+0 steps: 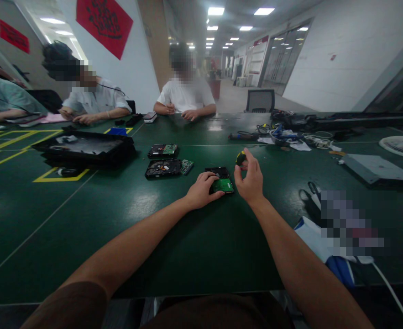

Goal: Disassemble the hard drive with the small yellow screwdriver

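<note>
My left hand (pixel 203 191) grips a small hard drive with a green circuit board (pixel 223 185) on its upper face, thumb at the near edge and fingers across the far left side. Just beyond it lies a black drive case (pixel 218 172). To the right of the board, my right hand (pixel 251 179) is raised with its fingers closed around a screwdriver (pixel 240 158) with a yellow and black handle. The screwdriver's shaft and tip cannot be made out. Farther left rest an opened hard drive (pixel 163 168), a loose circuit board (pixel 186 167) and another drive (pixel 163 151).
A black plastic tray (pixel 88 148) stands at the left of the green table (pixel 174 256). Cables (pixel 283 135), a grey metal box (pixel 381 168) and a blue-white item with a cord (pixel 340 269) are on the right. Several people sit across the table and at the left.
</note>
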`<action>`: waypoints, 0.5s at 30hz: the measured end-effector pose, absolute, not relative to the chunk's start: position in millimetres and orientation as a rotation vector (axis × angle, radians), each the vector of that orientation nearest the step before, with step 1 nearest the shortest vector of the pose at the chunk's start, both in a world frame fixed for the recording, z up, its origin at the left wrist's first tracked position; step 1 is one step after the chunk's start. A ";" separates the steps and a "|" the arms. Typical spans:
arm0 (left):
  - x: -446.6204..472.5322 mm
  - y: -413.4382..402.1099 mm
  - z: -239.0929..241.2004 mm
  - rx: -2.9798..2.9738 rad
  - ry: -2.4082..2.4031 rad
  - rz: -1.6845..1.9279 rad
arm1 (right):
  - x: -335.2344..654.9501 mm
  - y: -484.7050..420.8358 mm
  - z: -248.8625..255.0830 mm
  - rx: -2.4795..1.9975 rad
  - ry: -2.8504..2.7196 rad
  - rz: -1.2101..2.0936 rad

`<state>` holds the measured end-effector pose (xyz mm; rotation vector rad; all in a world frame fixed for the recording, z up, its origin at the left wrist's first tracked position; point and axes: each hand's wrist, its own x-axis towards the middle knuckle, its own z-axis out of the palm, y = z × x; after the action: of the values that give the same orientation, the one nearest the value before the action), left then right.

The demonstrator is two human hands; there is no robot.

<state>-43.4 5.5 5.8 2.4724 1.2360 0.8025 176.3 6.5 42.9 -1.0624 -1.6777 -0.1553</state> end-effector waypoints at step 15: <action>-43.3 5.5 5.3 2.467 1.234 0.817 | 176.1 6.1 43.3 -1.067 -1.643 -0.145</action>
<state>-43.3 5.5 5.3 2.4674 1.2336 0.8171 176.1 6.1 43.3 -1.0665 -1.6435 -0.1449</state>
